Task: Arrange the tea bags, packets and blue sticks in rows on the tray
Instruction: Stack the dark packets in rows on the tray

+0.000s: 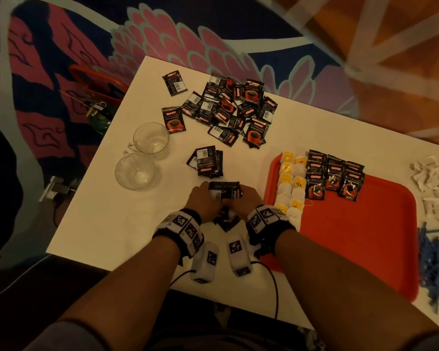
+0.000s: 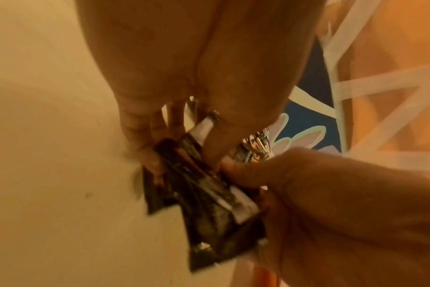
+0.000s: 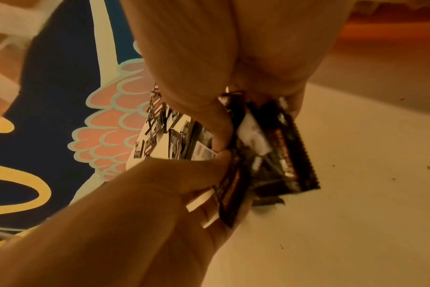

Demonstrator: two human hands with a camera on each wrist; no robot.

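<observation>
Over at the left of the head view two empty glass mugs (image 1: 147, 138) stand on the white table (image 1: 107, 224), well clear of the work. Above centre lies the loose heap of packets (image 1: 234, 107), with a smaller clump (image 1: 206, 162) just below it. At lower centre the left hand (image 1: 200, 201) and the right hand (image 1: 246, 200) are drawn together, each pinching one side of a small sheaf of packets (image 1: 224, 191) held just above the table; both wrist views show thumbs and fingers curled onto the dark foil edges. These sachets look light, thin and glossy, so I'd guess they slide over one another easily and fan out if gripped loosely; a pinch across the flat faces near the sealed edge seems safest. To the right, the red tray (image 1: 365, 236) already carries two columns of tea bags (image 1: 290, 183) and overlapping rows of packets (image 1: 336, 177). At the far right edge the blue sticks (image 1: 436, 262) wait in a pile.
</observation>
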